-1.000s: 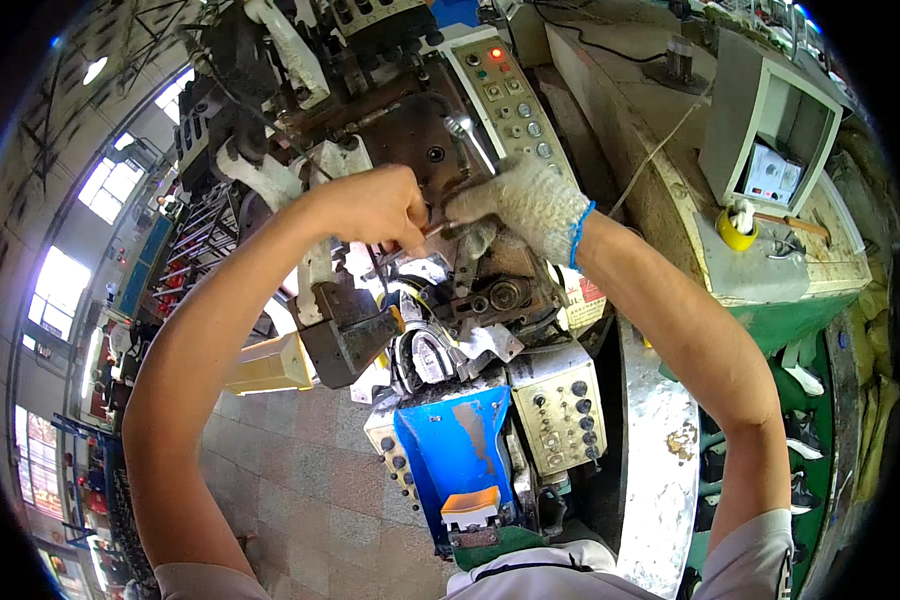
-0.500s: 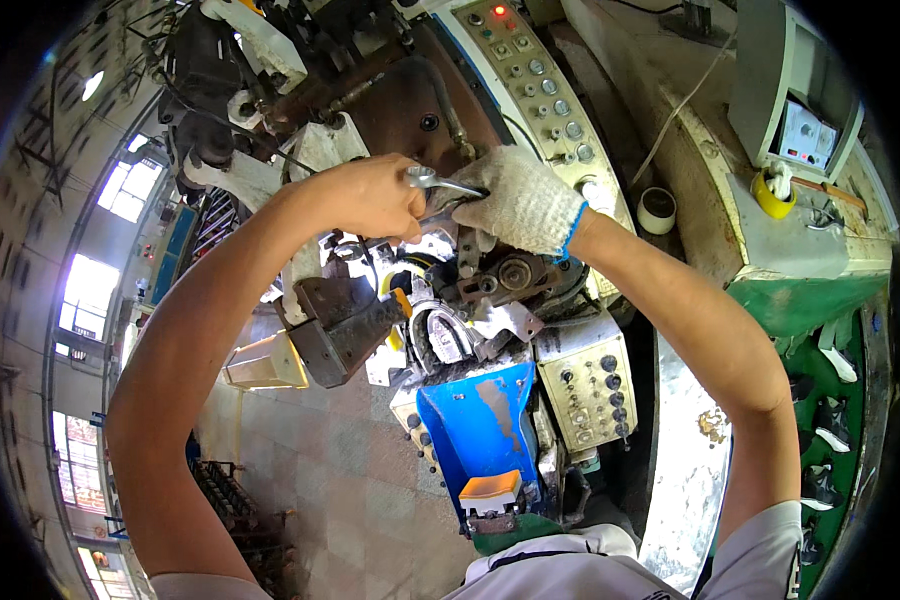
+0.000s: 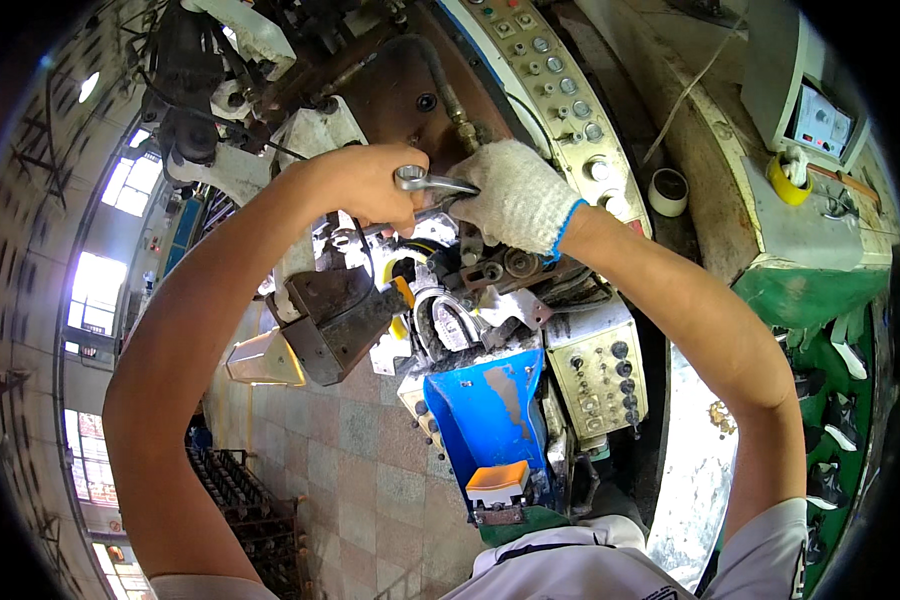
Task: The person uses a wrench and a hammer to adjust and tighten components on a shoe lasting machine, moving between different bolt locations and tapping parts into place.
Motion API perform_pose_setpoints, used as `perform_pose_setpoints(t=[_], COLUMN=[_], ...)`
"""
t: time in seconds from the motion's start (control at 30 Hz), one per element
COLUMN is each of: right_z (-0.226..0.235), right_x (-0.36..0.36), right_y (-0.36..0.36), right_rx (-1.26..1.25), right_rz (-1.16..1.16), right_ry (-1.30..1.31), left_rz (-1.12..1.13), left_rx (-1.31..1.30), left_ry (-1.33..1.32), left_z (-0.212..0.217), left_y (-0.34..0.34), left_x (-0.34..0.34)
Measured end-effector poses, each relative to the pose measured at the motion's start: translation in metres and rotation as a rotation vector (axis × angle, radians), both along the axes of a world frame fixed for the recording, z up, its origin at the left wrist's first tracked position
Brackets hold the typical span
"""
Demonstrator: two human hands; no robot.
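Observation:
A silver combination wrench [image 3: 436,183] lies between my hands above the machine, its ring end toward the left. My right hand [image 3: 515,195], in a white knit glove with a blue cuff, is closed on the wrench's right end. My bare left hand [image 3: 375,185] is closed beside the ring end, its fingers curled downward and partly hidden. Whatever those fingers grip cannot be made out. Below the hands sit dark metal machine parts [image 3: 518,262] and a pale, curved, lit form [image 3: 448,325].
A control panel [image 3: 570,95] with gauges and knobs runs up on the right, and a smaller knob box [image 3: 598,385] stands below. A blue tray [image 3: 490,400] is in front of me. At right are a yellow cup [image 3: 790,180] and several shoes [image 3: 840,420].
The view has shifted slightly, with the machine now a little to the right at the bottom. Both hands keep nearly the same place and grip around the wrench.

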State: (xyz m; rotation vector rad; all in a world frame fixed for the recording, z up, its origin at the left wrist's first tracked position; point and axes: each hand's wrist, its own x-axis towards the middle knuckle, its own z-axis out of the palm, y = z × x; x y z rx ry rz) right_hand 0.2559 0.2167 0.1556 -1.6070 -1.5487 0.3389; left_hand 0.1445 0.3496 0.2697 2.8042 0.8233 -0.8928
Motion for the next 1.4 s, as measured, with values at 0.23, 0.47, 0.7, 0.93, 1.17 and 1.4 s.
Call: perform_pose_setpoints(t=[0.23,0.47,0.7,0.93,1.17,1.4], right_z=[-0.006,0.0,-0.011,-0.009,-0.001,0.014], right_x=[-0.001,-0.012,-0.008,-0.014,-0.017,-0.022], right_y=[0.009,0.004,0.003,-0.002,0.0,-0.008], right_rx=[0.029,0.06,0.05,-0.063,-0.111,-0.133], right_rz=[-0.059,-0.091,-0.044,0.068,0.026,-0.123], right_ry=[-0.036,0.092,0.325,0.627,0.628,0.281], left_rz=[0.006,-0.006,-0.325,-0.229,-0.253,-0.589], left_rx=[0.029,-0.064,0.041,-0.087,-0.185,0.286], left_ry=[-0.038,0.008,0.054,-0.036,-0.601,-0.297], left_z=[0.002,0.012,0.0,0.009,0.051,0.035], left_y=[0.0,0.004,0.015,0.007,0.012,-0.046], left_x=[-0.004,-0.012,-0.016,-0.028,-0.047,-0.031])
